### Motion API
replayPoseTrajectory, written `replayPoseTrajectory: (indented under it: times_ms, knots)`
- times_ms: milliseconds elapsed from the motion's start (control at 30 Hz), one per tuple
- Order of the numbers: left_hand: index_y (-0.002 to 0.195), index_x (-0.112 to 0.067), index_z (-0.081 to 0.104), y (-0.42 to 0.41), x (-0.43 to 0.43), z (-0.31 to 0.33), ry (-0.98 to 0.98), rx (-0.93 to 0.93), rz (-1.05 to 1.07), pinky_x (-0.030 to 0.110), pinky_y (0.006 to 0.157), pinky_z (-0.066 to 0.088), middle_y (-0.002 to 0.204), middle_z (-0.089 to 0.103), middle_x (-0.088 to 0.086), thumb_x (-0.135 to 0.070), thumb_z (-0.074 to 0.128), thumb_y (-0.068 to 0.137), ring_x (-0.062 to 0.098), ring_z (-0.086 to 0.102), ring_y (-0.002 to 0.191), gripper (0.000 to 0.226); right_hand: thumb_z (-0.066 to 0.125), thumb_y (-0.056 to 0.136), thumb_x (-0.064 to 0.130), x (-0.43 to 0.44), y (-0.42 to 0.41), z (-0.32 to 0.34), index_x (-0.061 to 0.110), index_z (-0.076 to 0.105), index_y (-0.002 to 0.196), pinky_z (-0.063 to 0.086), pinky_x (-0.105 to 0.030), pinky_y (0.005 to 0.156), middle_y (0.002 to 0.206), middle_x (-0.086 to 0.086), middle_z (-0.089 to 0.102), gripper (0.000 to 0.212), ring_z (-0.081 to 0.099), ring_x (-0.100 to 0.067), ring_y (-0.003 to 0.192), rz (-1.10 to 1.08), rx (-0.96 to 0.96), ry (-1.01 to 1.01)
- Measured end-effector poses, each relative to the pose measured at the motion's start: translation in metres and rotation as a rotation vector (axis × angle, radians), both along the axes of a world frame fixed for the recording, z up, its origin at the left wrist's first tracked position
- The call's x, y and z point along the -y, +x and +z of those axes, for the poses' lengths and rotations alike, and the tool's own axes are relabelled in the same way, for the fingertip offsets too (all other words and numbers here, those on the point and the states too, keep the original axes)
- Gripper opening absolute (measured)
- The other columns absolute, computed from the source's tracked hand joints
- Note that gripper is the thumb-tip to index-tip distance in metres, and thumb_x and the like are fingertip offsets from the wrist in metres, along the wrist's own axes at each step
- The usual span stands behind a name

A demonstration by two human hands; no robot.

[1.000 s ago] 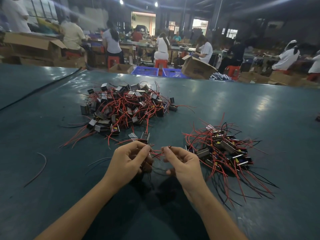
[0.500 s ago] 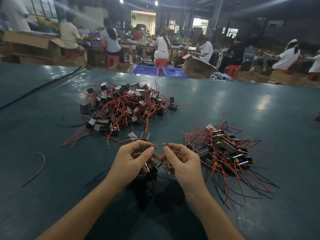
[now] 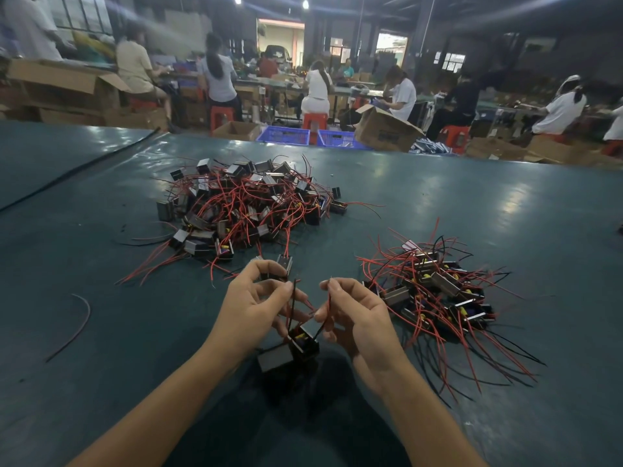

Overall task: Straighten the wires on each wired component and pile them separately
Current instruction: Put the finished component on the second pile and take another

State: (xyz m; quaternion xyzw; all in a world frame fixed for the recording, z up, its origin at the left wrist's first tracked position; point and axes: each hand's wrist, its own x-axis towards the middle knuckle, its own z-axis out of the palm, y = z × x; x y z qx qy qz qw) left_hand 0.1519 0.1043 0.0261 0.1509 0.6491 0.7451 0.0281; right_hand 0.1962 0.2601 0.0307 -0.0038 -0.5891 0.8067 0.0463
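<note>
On a glossy teal table (image 3: 505,210) — tangled component pile (image 3: 242,210), seated workers (image 3: 317,92) behind

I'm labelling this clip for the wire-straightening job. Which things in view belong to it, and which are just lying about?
Job: left hand and right hand, each pinching one of the wires of the held component; tangled pile beyond; straightened pile on the right.
Lying about: loose wire on the table, cardboard box, blue crates.

The counter (image 3: 505,214) has a smooth teal covering with a soft sheen, the components (image 3: 242,210) pair bright metal frames with glossy black cores, their wires (image 3: 435,318) have smooth red and black plastic sheaths, and the boxes (image 3: 381,129) are matt brown cardboard.
</note>
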Motion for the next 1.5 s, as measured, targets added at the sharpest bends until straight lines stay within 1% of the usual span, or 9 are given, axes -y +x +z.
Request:
replayPoseTrajectory:
  times_ms: [100, 233, 567, 767, 867, 1067, 1300, 1400, 1500]
  knots:
    - [0.099, -0.004, 0.05, 0.0, 0.0, -0.001, -0.018, -0.014, 0.019, 0.022, 0.036, 0.045, 0.078, 0.073, 0.01, 0.004, 0.053, 0.094, 0.03, 0.07, 0.055, 0.01, 0.059, 0.083, 0.029, 0.001, 0.001, 0.001, 0.016, 0.069, 0.086, 0.042, -0.02, 0.046, 0.058, -0.004, 0.063, 0.016, 0.057, -0.009, 0.051, 0.066, 0.007, 0.017]
    - [0.095, -0.007, 0.057, 0.003, 0.001, 0.0, -0.05, -0.078, 0.062, 0.023, 0.038, 0.048, 0.08, 0.072, 0.008, 0.001, 0.059, 0.091, 0.033, 0.07, 0.057, 0.01, 0.053, 0.095, 0.015, 0.003, 0.001, -0.001, 0.008, 0.062, 0.091, 0.044, -0.019, 0.044, 0.056, -0.002, 0.064, 0.012, 0.056, -0.008, 0.048, 0.068, 0.004, 0.07]
    - [0.082, -0.026, 0.075, 0.006, -0.002, 0.0, -0.191, -0.199, 0.073, 0.021, 0.061, 0.055, 0.079, 0.074, 0.003, 0.002, 0.063, 0.088, 0.018, 0.072, 0.072, 0.031, 0.067, 0.09, 0.012, 0.006, -0.001, -0.006, 0.021, 0.067, 0.086, 0.05, -0.027, 0.055, 0.069, 0.006, 0.066, 0.01, 0.058, -0.011, 0.06, -0.196, -0.194, 0.404]
    - [0.089, -0.023, 0.075, 0.01, -0.003, 0.005, -0.195, -0.245, 0.047, 0.021, 0.065, 0.057, 0.08, 0.075, -0.001, -0.002, 0.066, 0.087, 0.014, 0.072, 0.072, 0.022, 0.073, 0.084, 0.012, 0.007, 0.003, -0.005, 0.024, 0.067, 0.089, 0.056, -0.024, 0.064, 0.081, 0.002, 0.07, 0.014, 0.067, -0.016, 0.073, -0.194, -0.295, 0.48]
    - [0.091, -0.02, 0.075, 0.012, -0.003, 0.007, -0.207, -0.262, 0.04, 0.016, 0.064, 0.053, 0.079, 0.075, -0.002, 0.002, 0.065, 0.087, 0.008, 0.07, 0.07, 0.025, 0.074, 0.084, 0.013, 0.007, 0.002, -0.006, 0.019, 0.069, 0.091, 0.05, -0.015, 0.06, 0.082, 0.007, 0.069, 0.011, 0.065, -0.008, 0.069, -0.272, -0.386, 0.555]
    - [0.09, -0.014, 0.075, 0.016, -0.007, 0.01, -0.265, -0.27, -0.031, 0.015, 0.065, 0.051, 0.074, 0.073, -0.006, 0.009, 0.061, 0.087, 0.003, 0.067, 0.069, 0.027, 0.072, 0.086, 0.015, 0.005, 0.0, -0.009, 0.011, 0.074, 0.094, 0.048, -0.018, 0.054, 0.086, 0.005, 0.061, 0.01, 0.06, -0.011, 0.068, -0.434, -0.569, 0.739]
    - [0.091, -0.013, 0.075, 0.014, -0.003, 0.011, -0.176, -0.194, -0.082, 0.02, 0.071, 0.055, 0.083, 0.076, 0.001, 0.002, 0.069, 0.083, 0.014, 0.073, 0.079, 0.018, 0.073, 0.084, 0.007, 0.006, 0.0, -0.006, 0.011, 0.076, 0.089, 0.05, -0.022, 0.061, 0.089, 0.001, 0.063, 0.007, 0.063, -0.013, 0.074, -0.375, -0.447, 0.617]
    - [0.091, -0.01, 0.075, 0.016, -0.005, 0.008, -0.171, -0.191, -0.099, 0.025, 0.075, 0.058, 0.084, 0.076, 0.005, 0.001, 0.073, 0.08, 0.02, 0.073, 0.082, 0.016, 0.073, 0.083, 0.002, 0.006, 0.001, -0.002, 0.016, 0.075, 0.087, 0.047, -0.016, 0.058, 0.086, -0.002, 0.065, 0.015, 0.059, -0.004, 0.063, -0.292, -0.361, 0.45]
    - [0.086, -0.011, 0.076, 0.017, -0.008, 0.008, -0.131, -0.181, -0.062, 0.019, 0.069, 0.055, 0.08, 0.076, 0.004, -0.002, 0.073, 0.079, 0.015, 0.073, 0.076, 0.012, 0.072, 0.083, -0.001, 0.006, 0.002, 0.0, 0.02, 0.072, 0.09, 0.046, -0.016, 0.054, 0.079, 0.006, 0.067, 0.022, 0.052, 0.0, 0.052, -0.246, -0.295, 0.338]
